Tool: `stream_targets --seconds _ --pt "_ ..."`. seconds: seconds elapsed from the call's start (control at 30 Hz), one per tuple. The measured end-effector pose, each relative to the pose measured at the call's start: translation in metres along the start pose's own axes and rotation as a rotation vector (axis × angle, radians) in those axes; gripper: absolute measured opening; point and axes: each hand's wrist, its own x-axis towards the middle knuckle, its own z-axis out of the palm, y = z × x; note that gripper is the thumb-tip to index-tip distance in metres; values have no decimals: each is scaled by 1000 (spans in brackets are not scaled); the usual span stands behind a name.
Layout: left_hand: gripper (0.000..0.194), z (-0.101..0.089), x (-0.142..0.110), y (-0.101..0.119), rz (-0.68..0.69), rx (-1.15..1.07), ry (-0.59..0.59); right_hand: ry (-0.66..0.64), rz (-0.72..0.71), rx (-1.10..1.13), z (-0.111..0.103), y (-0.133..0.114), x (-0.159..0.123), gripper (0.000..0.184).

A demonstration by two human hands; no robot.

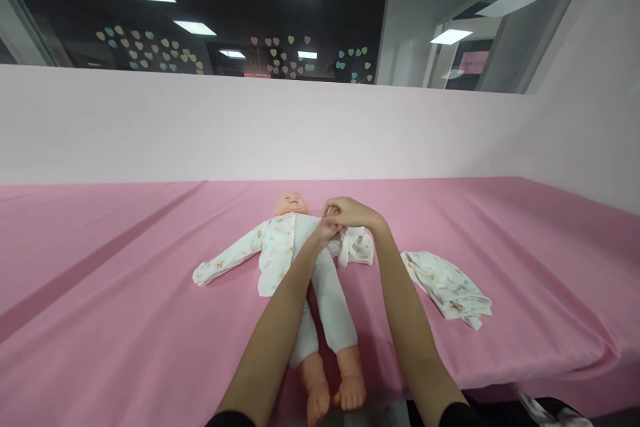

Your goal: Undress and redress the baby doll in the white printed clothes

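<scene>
A baby doll (pixel 325 300) lies on its back with its head away from me. Its white soft body wears a patterned baby jacket (pixel 277 247), which hangs open. One sleeve covers the doll's arm on the left side. Bunched jacket cloth (pixel 359 247) lies on the right side, below my hands. My left hand (pixel 327 230) is closed at the doll's right-side shoulder, against this cloth, its fingers partly hidden. Just above it, my right hand (pixel 349 212) has curled fingers in a pinch, touching the left. What the right fingers hold is hidden, as is the doll's arm there.
A folded patterned baby garment (pixel 447 285) lies to the right on the pink sheet (pixel 150 320). Behind the bed surface runs a white wall (pixel 300 133) below a dark window with heart stickers. The sheet's front edge is close to me.
</scene>
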Motion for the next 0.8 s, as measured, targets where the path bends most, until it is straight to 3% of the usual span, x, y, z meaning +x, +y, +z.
stream_targets --seconds 0.13,0.23,0.33,0.4,0.53,0.8 --pt "51 0 5 3 38 93 211 293 127 -43 -16 20 -7 14" --pt "54 -1 0 8 191 298 380 378 303 -203 -19 38 -4 20" --pt "48 2 -10 14 401 600 451 346 362 -272 -13 54 5 31" --pt "45 4 -16 17 469 681 481 279 341 -288 -7 59 13 35" --pt "42 4 -19 18 461 645 544 185 303 -337 8 61 29 31" --pt "42 4 -16 15 457 632 526 205 431 -557 35 64 58 18"
